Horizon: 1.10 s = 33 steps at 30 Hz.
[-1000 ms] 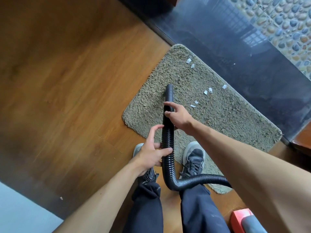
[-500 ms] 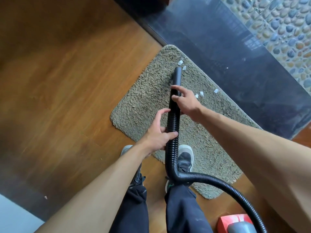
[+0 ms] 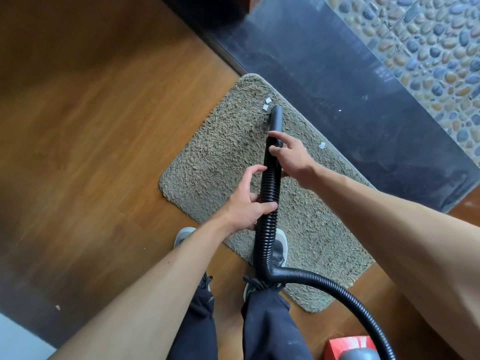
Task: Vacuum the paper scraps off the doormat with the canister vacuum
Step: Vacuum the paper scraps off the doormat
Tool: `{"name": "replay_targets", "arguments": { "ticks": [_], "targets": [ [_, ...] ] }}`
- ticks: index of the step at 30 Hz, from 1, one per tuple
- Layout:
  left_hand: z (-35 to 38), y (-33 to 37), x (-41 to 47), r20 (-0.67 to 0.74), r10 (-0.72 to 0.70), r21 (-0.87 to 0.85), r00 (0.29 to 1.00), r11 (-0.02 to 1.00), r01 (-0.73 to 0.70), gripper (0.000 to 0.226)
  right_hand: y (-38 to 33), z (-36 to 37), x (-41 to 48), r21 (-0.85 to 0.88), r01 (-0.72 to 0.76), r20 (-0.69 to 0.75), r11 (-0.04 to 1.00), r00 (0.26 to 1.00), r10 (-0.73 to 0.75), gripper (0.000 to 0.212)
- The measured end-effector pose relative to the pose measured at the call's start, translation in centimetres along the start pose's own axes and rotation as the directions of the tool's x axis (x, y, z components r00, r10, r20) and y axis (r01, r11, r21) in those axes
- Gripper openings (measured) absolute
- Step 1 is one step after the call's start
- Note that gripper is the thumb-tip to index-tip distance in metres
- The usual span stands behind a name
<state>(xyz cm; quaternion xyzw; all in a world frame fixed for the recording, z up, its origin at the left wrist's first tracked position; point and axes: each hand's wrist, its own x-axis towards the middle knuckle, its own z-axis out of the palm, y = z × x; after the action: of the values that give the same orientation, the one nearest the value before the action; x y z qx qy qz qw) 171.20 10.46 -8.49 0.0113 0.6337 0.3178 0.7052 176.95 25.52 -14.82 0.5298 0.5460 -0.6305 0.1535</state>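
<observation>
A shaggy beige doormat (image 3: 220, 157) lies on the wood floor against a dark threshold. Both hands hold the black ribbed vacuum hose (image 3: 270, 185): my right hand (image 3: 291, 158) grips it near the smooth nozzle (image 3: 275, 119), my left hand (image 3: 246, 203) wraps it lower down. The nozzle tip rests on the mat's far end, just below two white paper scraps (image 3: 267, 103). Another scrap (image 3: 322, 145) lies near the mat's right edge. The red and grey canister (image 3: 350, 346) sits at the bottom right.
My two shoes (image 3: 280, 248) stand at the mat's near edge. A dark stone threshold (image 3: 350, 81) runs behind the mat, with pebble paving (image 3: 428, 48) beyond. A tiny scrap (image 3: 57, 307) lies on the wood floor (image 3: 91, 126) at lower left.
The nozzle has moved forward along the mat toward its far end. The scraps that lay in the mat's middle are no longer visible. Both hands kept their hold on the hose.
</observation>
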Motion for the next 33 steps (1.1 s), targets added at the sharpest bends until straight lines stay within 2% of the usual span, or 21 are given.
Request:
{"name": "replay_targets", "arguments": {
  "ticks": [9,23,33],
  "targets": [
    [-0.8,-1.7,-0.9,-0.081,-0.001,-0.078,0.997,0.997,-0.005,0.07,-0.6,2.3,0.4,-0.056,0.038,0.098,0.998,0.995,-0.032,0.05],
    [0.2,0.4,1.2,-0.031,0.024,-0.029,0.999,0.999,-0.025,0.07,-0.8,-0.3,1.1,-0.089,0.072,-0.04,0.993,0.996,-0.076,0.049],
    [-0.2,-1.4,-0.5,-0.041,-0.007,-0.027,0.999,1.0,0.006,0.07,0.1,1.3,0.0,-0.03,0.026,0.054,0.999,0.998,-0.024,0.05]
  ]
}}
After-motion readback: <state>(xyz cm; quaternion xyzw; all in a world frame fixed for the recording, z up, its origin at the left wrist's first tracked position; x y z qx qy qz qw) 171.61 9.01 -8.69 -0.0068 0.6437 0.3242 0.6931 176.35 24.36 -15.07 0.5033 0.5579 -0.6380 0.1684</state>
